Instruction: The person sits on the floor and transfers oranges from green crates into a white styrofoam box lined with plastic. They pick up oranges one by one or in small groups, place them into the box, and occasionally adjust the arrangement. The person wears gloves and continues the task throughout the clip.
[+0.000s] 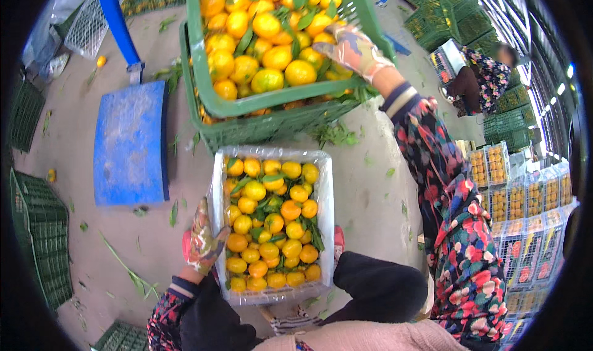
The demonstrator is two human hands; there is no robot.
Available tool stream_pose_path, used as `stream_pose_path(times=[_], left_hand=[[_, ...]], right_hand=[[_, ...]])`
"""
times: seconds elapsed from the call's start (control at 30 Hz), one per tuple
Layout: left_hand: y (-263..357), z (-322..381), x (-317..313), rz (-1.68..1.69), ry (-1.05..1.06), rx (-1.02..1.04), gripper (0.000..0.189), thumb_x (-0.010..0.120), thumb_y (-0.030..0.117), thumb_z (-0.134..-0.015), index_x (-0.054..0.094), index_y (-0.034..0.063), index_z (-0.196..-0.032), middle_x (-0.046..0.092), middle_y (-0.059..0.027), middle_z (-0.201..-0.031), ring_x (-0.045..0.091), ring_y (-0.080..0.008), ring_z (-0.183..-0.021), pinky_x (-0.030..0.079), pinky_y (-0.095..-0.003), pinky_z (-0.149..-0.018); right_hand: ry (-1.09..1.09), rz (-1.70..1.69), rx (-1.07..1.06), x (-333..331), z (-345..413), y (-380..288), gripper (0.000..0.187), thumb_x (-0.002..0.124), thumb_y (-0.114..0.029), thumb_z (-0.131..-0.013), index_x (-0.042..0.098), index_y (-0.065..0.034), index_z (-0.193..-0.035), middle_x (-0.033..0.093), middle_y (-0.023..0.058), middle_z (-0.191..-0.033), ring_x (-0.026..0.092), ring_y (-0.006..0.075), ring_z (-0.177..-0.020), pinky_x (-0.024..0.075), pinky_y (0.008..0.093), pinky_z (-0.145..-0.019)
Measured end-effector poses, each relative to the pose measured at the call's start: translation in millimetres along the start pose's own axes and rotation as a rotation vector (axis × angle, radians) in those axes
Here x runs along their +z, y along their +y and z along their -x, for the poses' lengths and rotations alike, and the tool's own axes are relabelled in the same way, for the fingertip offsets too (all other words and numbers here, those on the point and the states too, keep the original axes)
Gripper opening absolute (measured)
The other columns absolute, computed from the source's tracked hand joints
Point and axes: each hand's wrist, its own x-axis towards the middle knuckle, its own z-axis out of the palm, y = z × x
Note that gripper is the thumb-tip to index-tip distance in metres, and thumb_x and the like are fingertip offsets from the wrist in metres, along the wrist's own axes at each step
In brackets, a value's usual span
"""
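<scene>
A white plastic-lined box [328,221] stands before me, filled with orange-yellow mandarins [268,249] and some green leaves. My left hand [205,237], in a camouflage-patterned glove, rests at the box's left wall with the thumb over its rim. Beyond the box is a green plastic crate [278,102] heaped with mandarins and leaves, set on another green crate [268,128]. My right hand [354,50], gloved too, reaches over the upper crate's right side and touches the fruit; whether its fingers grip a mandarin cannot be told.
A blue platform scale [130,142] with a blue post stands left. Green crates [46,240] line the left edge. Packed boxes of fruit [523,230] are stacked at right. Another person [486,80] carries a box at upper right. Leaves and stray fruit lie on the floor.
</scene>
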Motion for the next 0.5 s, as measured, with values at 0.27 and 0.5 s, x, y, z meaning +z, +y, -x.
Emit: stream_pose_path(times=[0.27, 0.5], left_hand=[[-12.3, 12.5, 7.3, 0.205, -0.056, -0.187, 0.072, 0.065, 0.023, -0.084, 0.032, 0.0033, -0.146, 0.067, -0.0219, -0.1, 0.068, -0.0308, -0.08, 0.053, -0.0351, -0.07], [-17.6, 19.7, -2.1, -0.125, 0.036, -0.006, 0.072, 0.07, 0.015, -0.079, 0.038, 0.0016, -0.142, 0.063, -0.0202, -0.114, 0.062, -0.0372, -0.099, 0.047, -0.0431, -0.09]], right_hand=[[0.267, -0.235, -0.07, 31.4, -14.4, 26.1, 0.053, 0.058, -0.042, -0.089, 0.055, -0.0007, -0.122, 0.06, 0.019, -0.116, 0.059, 0.0312, -0.107, 0.0527, 0.0414, -0.082], [-0.15, -1.485, 0.029, 30.8, 178.6, -79.5, 0.042, 0.054, -0.029, -0.095, 0.052, -0.0009, -0.127, 0.06, 0.0095, -0.115, 0.058, 0.021, -0.105, 0.0477, 0.0335, -0.087]])
